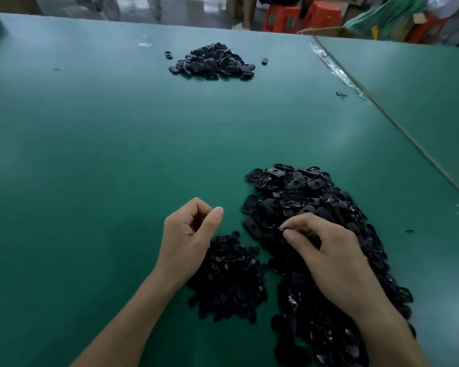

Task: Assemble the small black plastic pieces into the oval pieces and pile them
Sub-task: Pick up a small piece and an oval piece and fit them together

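A large heap of black oval pieces (310, 197) spreads along the right side of the green table (104, 154). A smaller heap of small black pieces (231, 276) lies between my forearms. Far back sits a pile of black pieces (214, 62). My right hand (326, 250) rests on the oval heap, its thumb and fingertips pinching an oval piece (272, 225) at the heap's left edge. My left hand (188, 234) hovers over the small-piece heap with fingers curled and thumb raised; nothing shows in it.
Two stray pieces (168, 54) (264, 61) lie beside the far pile. A taped seam (337, 72) joins a second green table at right. Orange stools (300, 17) and a cardboard box stand beyond the far edge. A small black scrap (341, 95) lies near the seam.
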A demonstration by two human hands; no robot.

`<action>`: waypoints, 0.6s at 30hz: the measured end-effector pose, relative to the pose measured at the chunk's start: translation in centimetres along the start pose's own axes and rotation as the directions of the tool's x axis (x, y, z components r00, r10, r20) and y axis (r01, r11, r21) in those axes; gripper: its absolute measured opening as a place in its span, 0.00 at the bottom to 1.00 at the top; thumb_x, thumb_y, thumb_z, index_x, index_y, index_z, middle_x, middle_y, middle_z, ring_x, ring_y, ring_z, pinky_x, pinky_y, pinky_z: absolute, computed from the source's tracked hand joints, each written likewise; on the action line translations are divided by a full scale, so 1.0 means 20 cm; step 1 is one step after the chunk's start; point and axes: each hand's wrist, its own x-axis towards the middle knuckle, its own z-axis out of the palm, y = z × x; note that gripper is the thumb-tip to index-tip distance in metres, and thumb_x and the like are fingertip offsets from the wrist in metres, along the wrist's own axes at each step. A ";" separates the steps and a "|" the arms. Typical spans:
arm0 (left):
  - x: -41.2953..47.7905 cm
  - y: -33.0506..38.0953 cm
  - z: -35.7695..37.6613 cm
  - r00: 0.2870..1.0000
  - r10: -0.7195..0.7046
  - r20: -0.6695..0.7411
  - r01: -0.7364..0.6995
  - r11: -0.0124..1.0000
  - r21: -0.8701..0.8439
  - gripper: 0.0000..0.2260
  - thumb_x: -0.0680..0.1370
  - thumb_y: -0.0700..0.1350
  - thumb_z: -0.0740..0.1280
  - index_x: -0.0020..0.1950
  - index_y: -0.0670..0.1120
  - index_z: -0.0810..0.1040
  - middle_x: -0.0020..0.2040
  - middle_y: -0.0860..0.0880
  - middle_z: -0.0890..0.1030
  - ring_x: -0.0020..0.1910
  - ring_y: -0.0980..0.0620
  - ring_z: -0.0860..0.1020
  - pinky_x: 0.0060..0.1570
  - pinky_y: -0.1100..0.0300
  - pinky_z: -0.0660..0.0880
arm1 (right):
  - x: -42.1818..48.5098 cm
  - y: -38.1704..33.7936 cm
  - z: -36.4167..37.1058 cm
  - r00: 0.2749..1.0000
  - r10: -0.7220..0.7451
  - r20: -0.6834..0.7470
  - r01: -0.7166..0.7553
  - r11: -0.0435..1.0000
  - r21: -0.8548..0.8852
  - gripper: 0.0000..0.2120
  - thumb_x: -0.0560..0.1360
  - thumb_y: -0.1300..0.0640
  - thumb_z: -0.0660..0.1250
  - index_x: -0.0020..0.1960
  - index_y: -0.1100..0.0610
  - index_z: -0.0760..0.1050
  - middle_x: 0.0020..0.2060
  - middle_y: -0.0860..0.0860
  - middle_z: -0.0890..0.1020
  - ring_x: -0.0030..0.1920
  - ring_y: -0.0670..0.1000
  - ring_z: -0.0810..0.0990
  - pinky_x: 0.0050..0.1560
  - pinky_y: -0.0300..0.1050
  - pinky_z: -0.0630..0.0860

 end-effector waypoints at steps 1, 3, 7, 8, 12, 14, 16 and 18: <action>0.00 0.00 0.00 1.000 -0.007 0.001 0.007 1.000 0.007 0.14 0.78 0.50 0.69 0.37 0.43 0.74 0.28 0.44 0.72 0.26 0.46 0.69 0.27 0.52 0.68 | 0.00 -0.01 0.01 1.000 0.000 -0.016 0.001 1.000 0.023 0.06 0.78 0.52 0.69 0.49 0.40 0.81 0.46 0.32 0.79 0.48 0.36 0.78 0.46 0.25 0.71; 0.00 0.00 -0.01 1.000 -0.015 0.022 0.015 1.000 0.004 0.10 0.79 0.45 0.70 0.38 0.45 0.76 0.28 0.48 0.74 0.27 0.51 0.72 0.28 0.56 0.70 | 0.00 -0.02 0.04 0.999 0.002 -0.047 0.000 0.998 0.056 0.07 0.77 0.52 0.71 0.50 0.40 0.83 0.44 0.32 0.80 0.46 0.36 0.79 0.45 0.25 0.71; -0.01 0.03 -0.02 0.994 0.009 0.107 -0.006 1.000 -0.030 0.03 0.75 0.48 0.72 0.43 0.50 0.83 0.34 0.48 0.81 0.30 0.56 0.75 0.31 0.63 0.72 | -0.01 -0.04 0.10 0.998 0.026 -0.057 -0.016 0.986 0.168 0.08 0.76 0.55 0.73 0.51 0.42 0.84 0.41 0.31 0.82 0.43 0.35 0.80 0.43 0.25 0.72; -0.02 0.04 -0.02 0.992 0.014 0.126 -0.009 0.999 -0.040 0.04 0.74 0.50 0.73 0.45 0.51 0.84 0.36 0.46 0.82 0.31 0.56 0.75 0.31 0.61 0.72 | -0.01 -0.04 0.12 0.999 0.036 -0.040 -0.027 0.976 0.214 0.10 0.76 0.56 0.73 0.52 0.41 0.83 0.40 0.32 0.82 0.43 0.36 0.81 0.44 0.26 0.73; -0.02 0.04 -0.02 0.979 0.044 0.197 -0.047 0.999 0.006 0.13 0.71 0.57 0.73 0.47 0.50 0.86 0.35 0.52 0.83 0.31 0.62 0.75 0.34 0.68 0.70 | 0.00 -0.06 0.17 0.997 0.065 0.033 -0.073 0.939 0.337 0.16 0.77 0.60 0.72 0.56 0.39 0.80 0.45 0.37 0.83 0.46 0.42 0.83 0.48 0.34 0.78; -0.02 0.03 -0.03 0.976 0.034 0.213 -0.039 0.999 0.021 0.13 0.69 0.58 0.73 0.46 0.51 0.86 0.36 0.51 0.84 0.33 0.60 0.77 0.37 0.67 0.72 | 0.00 -0.07 0.21 0.996 0.078 0.051 -0.092 0.907 0.410 0.17 0.76 0.63 0.72 0.56 0.42 0.80 0.45 0.39 0.85 0.46 0.43 0.85 0.49 0.38 0.80; -0.02 0.03 -0.02 0.976 0.036 0.215 -0.043 0.999 0.031 0.11 0.68 0.59 0.74 0.45 0.54 0.85 0.37 0.53 0.84 0.34 0.60 0.77 0.38 0.67 0.72 | -0.01 -0.08 0.24 0.995 0.076 0.060 -0.096 0.877 0.470 0.15 0.76 0.65 0.71 0.55 0.45 0.80 0.45 0.42 0.86 0.47 0.45 0.85 0.49 0.40 0.80; -0.02 0.03 -0.02 0.978 0.048 0.203 -0.057 0.998 0.036 0.09 0.68 0.59 0.74 0.44 0.56 0.85 0.37 0.56 0.83 0.35 0.60 0.77 0.39 0.67 0.71 | -0.01 -0.08 0.26 0.995 0.078 0.058 -0.097 0.852 0.514 0.13 0.76 0.66 0.71 0.52 0.48 0.80 0.45 0.46 0.87 0.48 0.47 0.86 0.49 0.41 0.80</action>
